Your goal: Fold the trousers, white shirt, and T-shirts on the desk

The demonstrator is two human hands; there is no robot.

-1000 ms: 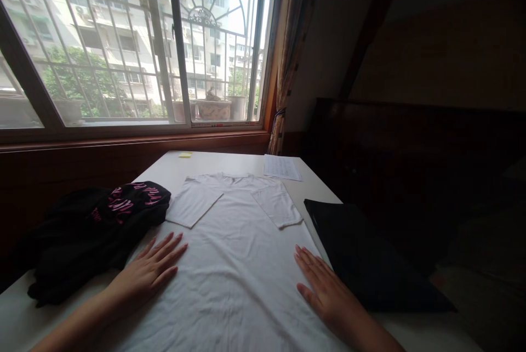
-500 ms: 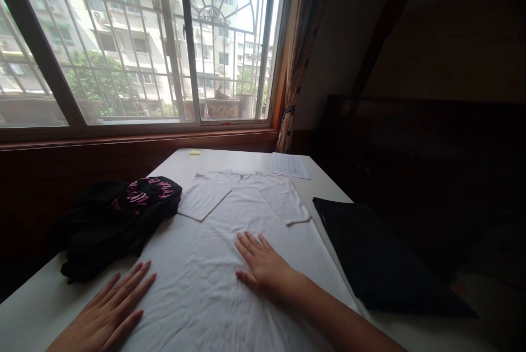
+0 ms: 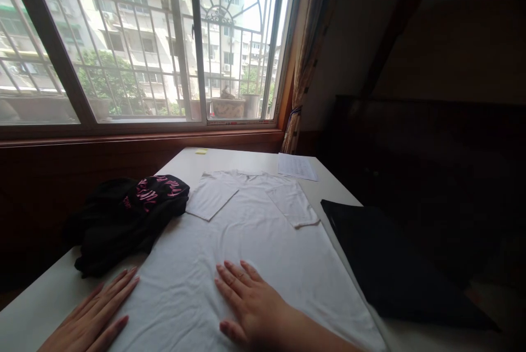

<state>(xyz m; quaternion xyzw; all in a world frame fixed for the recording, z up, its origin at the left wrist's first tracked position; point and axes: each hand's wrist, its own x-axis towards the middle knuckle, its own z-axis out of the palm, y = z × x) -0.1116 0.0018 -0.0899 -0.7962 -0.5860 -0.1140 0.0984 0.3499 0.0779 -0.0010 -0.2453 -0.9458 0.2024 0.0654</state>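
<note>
A white T-shirt point(image 3: 263, 242) lies spread on the white table, its neck at the far end and both short sleeves folded inward over the body. My right hand point(image 3: 250, 302) rests palm down on the middle of the shirt, fingers stretched out, with small wrinkles in the cloth around it. At the shirt's left edge lies my left hand point(image 3: 94, 311), flat and with fingers extended, partly on the cloth. Neither hand grips anything. The shirt's near hem is outside the view.
A crumpled black garment with pink lettering point(image 3: 131, 217) sits at the left edge of the table point(image 3: 36, 291). On the right lies a folded dark cloth point(image 3: 394, 264). Printed paper point(image 3: 298, 167) and a yellow sticky note point(image 3: 201, 151) are at the far end, below the window point(image 3: 143, 50).
My right hand has slid over the shirt toward me and a little left. My left hand has shifted slightly left. The view has turned a little to the left.
</note>
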